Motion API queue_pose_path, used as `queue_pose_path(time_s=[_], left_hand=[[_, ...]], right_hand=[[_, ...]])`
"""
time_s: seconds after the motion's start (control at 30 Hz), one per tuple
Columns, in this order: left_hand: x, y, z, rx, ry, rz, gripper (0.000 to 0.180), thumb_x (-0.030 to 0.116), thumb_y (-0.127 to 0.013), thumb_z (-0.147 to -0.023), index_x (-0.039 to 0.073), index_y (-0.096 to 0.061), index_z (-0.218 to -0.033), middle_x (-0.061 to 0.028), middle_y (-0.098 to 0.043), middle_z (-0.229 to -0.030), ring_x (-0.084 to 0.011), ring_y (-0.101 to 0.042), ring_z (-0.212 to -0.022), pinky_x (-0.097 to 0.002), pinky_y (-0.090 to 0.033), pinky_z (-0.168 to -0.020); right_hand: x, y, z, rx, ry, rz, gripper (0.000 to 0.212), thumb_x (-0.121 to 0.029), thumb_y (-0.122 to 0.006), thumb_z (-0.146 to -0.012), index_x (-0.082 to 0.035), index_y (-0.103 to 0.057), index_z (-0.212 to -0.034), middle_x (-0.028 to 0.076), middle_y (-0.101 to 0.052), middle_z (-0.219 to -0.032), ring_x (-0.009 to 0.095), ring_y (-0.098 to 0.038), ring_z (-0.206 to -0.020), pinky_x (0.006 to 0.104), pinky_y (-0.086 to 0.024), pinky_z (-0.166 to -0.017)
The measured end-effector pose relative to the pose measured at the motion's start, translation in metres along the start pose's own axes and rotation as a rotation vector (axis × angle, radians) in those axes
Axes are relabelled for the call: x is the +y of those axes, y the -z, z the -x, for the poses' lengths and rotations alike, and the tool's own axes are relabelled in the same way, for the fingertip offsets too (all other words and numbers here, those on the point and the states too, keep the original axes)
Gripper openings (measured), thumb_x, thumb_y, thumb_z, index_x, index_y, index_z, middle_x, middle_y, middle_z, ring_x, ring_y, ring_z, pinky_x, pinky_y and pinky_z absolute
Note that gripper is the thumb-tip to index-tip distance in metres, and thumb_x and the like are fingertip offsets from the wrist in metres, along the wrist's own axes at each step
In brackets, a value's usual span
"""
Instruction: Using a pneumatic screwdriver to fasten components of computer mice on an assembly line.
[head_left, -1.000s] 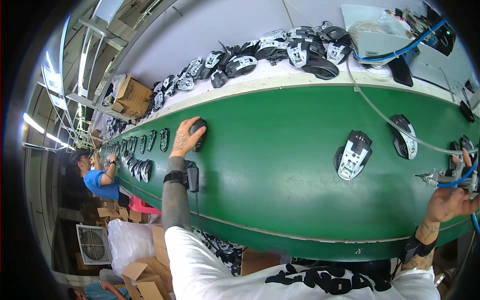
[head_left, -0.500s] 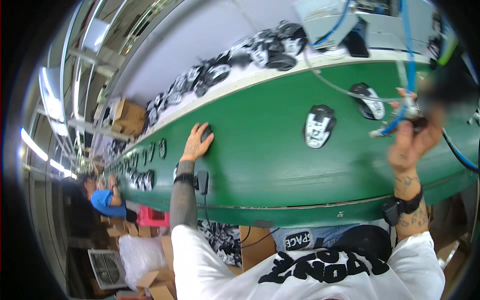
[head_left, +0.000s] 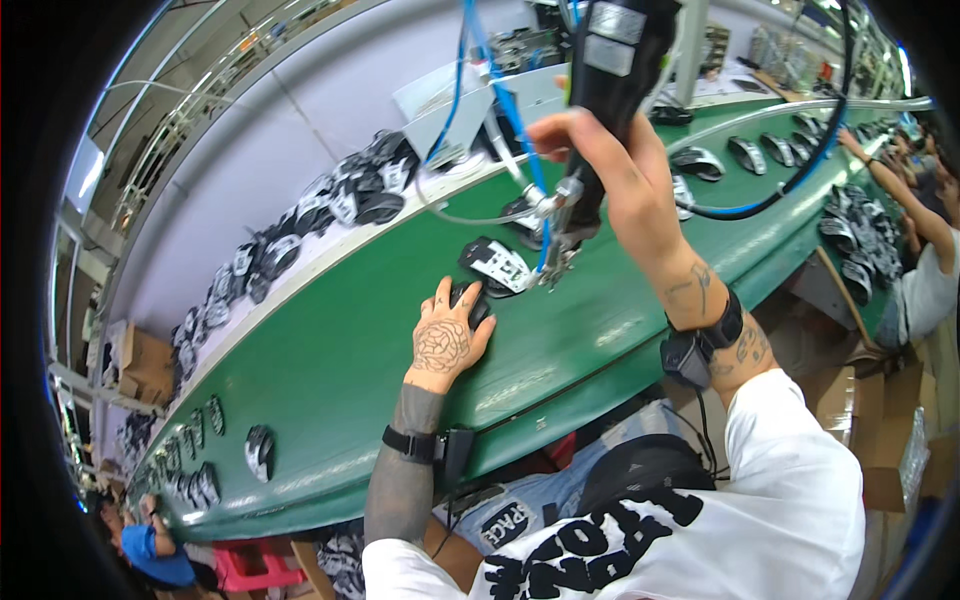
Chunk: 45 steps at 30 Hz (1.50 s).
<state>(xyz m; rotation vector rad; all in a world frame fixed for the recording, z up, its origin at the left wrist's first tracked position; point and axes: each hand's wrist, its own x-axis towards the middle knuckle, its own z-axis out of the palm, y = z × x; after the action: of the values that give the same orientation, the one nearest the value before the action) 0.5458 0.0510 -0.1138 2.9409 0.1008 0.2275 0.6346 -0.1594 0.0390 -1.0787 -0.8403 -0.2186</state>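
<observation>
My left hand (head_left: 447, 335) lies over a black mouse part (head_left: 470, 297) on the green conveyor belt (head_left: 380, 360), its fingers curled round the part. Just beyond the fingertips is a mouse shell (head_left: 497, 266) with a white inner plate. My right hand (head_left: 630, 170) is closed round a black powered screwdriver (head_left: 590, 190), held upright above the belt with its metal tip end low. Blue air tubes and a fitting (head_left: 540, 203) run alongside the tool. Another mouse shell (head_left: 526, 222) is partly hidden behind the tubes.
Heaped mouse parts (head_left: 345, 190) line the ledge behind the belt. More shells (head_left: 745, 155) lie along the belt at far right, and others (head_left: 190, 487) at far left. A curved hose (head_left: 770, 207) crosses right of the tool. Co-workers sit at both ends; a pink stool (head_left: 255, 567) stands lower left.
The view has swung right. My left hand and its black part are now beside a white-plated shell. My right hand has brought the screwdriver over the belt, nearer my left hand.
</observation>
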Motion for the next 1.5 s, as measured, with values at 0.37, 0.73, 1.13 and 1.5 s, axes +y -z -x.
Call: queue_pose_path(time_s=[0.37,0.73,1.13,1.5], left_hand=[[-0.009,0.02,0.015,0.116,0.383,2.062,0.047,0.025,-0.057,-0.086,0.01,-0.047,-0.129,-0.0105,-0.057,-0.11,-0.0256,-0.061,-0.086,-0.0405,-0.052,-0.078],[-0.016,0.01,0.019,0.253,0.319,2.276,0.059,0.017,-0.053,-0.078,0.016,-0.037,-0.136,-0.0105,-0.048,-0.122,-0.0258,-0.057,-0.094,-0.0481,-0.051,-0.082],[-0.007,0.007,0.017,0.097,0.314,2.263,0.062,0.016,-0.05,-0.077,0.014,-0.036,-0.137,-0.0126,-0.049,-0.119,-0.026,-0.056,-0.094,-0.0469,-0.053,-0.081],[-0.003,0.012,0.019,0.061,0.309,2.297,0.061,0.017,-0.049,-0.078,0.013,-0.036,-0.137,-0.0132,-0.048,-0.121,-0.0257,-0.055,-0.096,-0.0469,-0.052,-0.081]], right_hand=[[-0.031,-0.034,-0.048,-0.136,0.012,0.011,0.051,-0.017,-0.064,-0.08,0.001,-0.044,-0.124,0.014,-0.064,-0.094,0.023,-0.061,-0.09,0.0361,-0.049,-0.077],[0.009,-0.078,-0.034,0.077,-0.028,-0.283,0.039,-0.006,-0.059,-0.083,0.0,-0.047,-0.119,0.011,-0.062,-0.091,0.021,-0.064,-0.081,0.0306,-0.053,-0.068],[0.02,-0.092,-0.021,0.187,0.182,-0.261,0.037,-0.009,-0.056,-0.084,-0.004,-0.048,-0.12,0.006,-0.06,-0.102,0.018,-0.061,-0.092,0.0253,-0.049,-0.07],[0.024,-0.093,-0.027,0.19,0.278,-0.271,0.04,-0.01,-0.058,-0.083,-0.001,-0.048,-0.12,0.007,-0.06,-0.099,0.016,-0.061,-0.087,0.0237,-0.05,-0.063]])
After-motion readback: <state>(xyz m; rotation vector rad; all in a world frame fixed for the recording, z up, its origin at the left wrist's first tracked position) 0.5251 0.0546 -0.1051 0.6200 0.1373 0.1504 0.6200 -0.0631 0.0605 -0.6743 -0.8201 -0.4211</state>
